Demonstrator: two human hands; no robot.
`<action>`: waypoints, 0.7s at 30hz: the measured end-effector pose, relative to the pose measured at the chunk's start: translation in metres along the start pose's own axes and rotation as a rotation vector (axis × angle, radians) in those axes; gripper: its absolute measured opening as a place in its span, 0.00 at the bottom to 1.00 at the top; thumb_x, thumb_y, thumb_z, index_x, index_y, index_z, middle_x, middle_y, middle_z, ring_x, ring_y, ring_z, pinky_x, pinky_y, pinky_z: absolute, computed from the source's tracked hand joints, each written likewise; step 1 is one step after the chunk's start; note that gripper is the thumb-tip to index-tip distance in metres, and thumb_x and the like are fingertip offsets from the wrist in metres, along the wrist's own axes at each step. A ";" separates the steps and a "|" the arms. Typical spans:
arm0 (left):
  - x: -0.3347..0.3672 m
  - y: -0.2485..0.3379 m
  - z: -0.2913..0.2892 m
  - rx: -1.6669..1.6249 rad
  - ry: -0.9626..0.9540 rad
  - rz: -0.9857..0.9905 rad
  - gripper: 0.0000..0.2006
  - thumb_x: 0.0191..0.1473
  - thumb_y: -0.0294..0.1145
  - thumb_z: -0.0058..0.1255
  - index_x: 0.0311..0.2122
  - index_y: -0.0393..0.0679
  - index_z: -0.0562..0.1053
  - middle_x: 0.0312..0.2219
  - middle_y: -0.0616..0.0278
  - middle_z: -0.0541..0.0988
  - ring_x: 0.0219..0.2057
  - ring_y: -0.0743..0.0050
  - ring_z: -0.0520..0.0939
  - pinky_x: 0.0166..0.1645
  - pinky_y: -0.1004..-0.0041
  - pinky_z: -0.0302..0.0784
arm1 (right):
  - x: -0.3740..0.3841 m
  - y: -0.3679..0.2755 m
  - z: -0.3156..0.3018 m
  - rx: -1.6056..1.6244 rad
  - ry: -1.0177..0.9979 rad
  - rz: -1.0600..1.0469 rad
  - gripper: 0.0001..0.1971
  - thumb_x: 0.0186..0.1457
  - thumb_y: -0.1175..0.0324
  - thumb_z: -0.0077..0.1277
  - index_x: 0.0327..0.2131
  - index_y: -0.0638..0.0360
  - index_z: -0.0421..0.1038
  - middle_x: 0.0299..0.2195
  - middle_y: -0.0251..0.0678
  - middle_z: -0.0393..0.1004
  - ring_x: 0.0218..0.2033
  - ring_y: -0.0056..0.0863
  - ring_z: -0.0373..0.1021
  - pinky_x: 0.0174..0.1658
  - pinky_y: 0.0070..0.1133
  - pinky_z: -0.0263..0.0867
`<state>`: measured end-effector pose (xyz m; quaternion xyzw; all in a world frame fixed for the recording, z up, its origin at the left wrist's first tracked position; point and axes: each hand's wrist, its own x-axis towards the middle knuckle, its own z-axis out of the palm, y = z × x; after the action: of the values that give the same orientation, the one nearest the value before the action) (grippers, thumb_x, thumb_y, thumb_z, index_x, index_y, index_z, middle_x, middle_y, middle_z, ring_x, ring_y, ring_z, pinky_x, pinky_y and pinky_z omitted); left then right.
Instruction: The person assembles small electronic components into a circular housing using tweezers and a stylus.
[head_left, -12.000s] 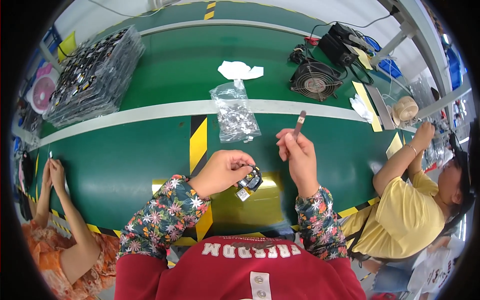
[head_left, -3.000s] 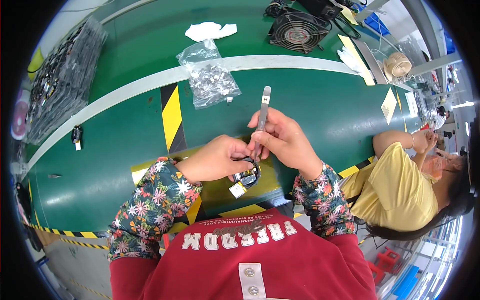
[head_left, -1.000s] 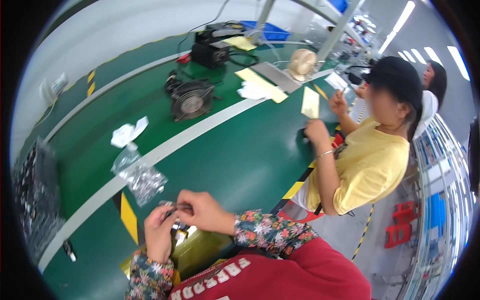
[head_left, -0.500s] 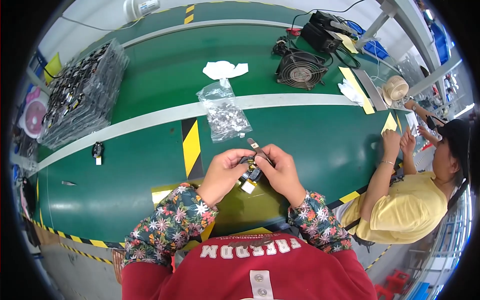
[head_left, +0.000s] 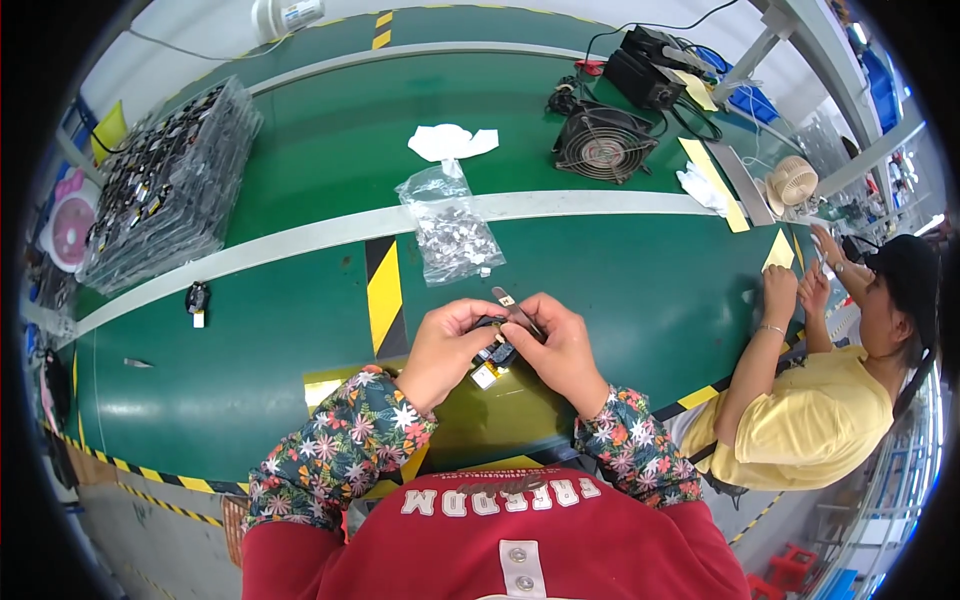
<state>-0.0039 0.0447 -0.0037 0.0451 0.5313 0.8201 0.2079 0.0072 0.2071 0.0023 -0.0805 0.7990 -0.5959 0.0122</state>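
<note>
Over the amber mat (head_left: 480,425), my left hand (head_left: 440,350) is closed round a small black electronic device (head_left: 500,352) with its inner parts exposed. A silvery-white battery (head_left: 485,377) with a yellow strip hangs at the near side of the device. My right hand (head_left: 560,348) pinches a pair of tweezers (head_left: 506,299), whose broad end sticks up past the fingers. Its thumb presses down at the device, and the tweezer tips are hidden there. Just beyond my hands lies a clear plastic bag (head_left: 450,245) of small silvery parts.
Stacked clear trays (head_left: 165,190) full of devices stand at the left. A similar device (head_left: 197,300) and a small metal piece (head_left: 138,363) lie nearer. A black fan (head_left: 603,145) sits at the back right. A co-worker in yellow (head_left: 810,420) works at the right.
The device and its battery have shifted slightly left and tilted in my hands. My right thumb and the tweezers have moved a little left. The co-worker's far hand has shifted.
</note>
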 end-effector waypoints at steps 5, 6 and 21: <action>-0.001 0.006 0.002 0.012 -0.010 -0.031 0.10 0.50 0.17 0.45 0.39 0.33 0.70 0.35 0.61 0.76 0.36 0.81 0.76 0.42 0.82 0.70 | 0.001 -0.004 -0.001 -0.027 0.030 0.009 0.06 0.50 0.74 0.52 0.30 0.65 0.66 0.22 0.27 0.70 0.24 0.09 0.62 0.27 0.11 0.60; -0.002 0.007 0.001 -0.004 -0.009 -0.022 0.09 0.50 0.17 0.45 0.39 0.33 0.70 0.35 0.61 0.76 0.35 0.81 0.76 0.42 0.82 0.70 | 0.001 -0.002 0.000 -0.031 0.037 -0.022 0.06 0.50 0.74 0.52 0.30 0.65 0.67 0.22 0.27 0.71 0.24 0.09 0.62 0.27 0.12 0.60; 0.003 0.008 0.003 0.070 -0.097 -0.100 0.21 0.53 0.23 0.46 0.53 0.39 0.60 0.41 0.51 0.73 0.40 0.70 0.77 0.46 0.74 0.72 | -0.003 0.005 -0.076 -0.364 0.507 -0.013 0.06 0.50 0.72 0.50 0.30 0.66 0.72 0.20 0.32 0.72 0.22 0.13 0.65 0.25 0.16 0.62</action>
<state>-0.0085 0.0456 0.0045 0.0656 0.5505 0.7864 0.2725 0.0012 0.2816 0.0194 0.0645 0.8696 -0.4441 -0.2059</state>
